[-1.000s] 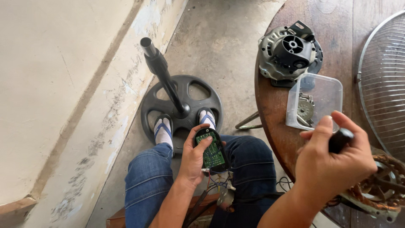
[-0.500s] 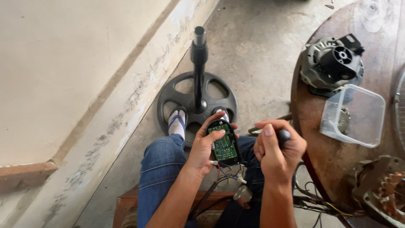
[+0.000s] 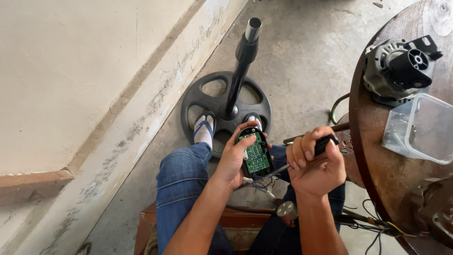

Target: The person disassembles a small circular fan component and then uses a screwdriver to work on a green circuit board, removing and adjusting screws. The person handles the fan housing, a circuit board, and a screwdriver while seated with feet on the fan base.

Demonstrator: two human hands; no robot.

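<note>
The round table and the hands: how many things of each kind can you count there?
Fan motors on the round table: 1
Clear plastic boxes: 1
Green circuit boards, in the left hand: 1
Screwdrivers, in the right hand: 1
Total: 4

fan stand (image 3: 238, 71) ahead, table (image 3: 377, 170) right

Both hands are raised over the lap, the left hand (image 3: 234, 160) cupped palm-up, the right hand (image 3: 315, 165) fisted.
</note>
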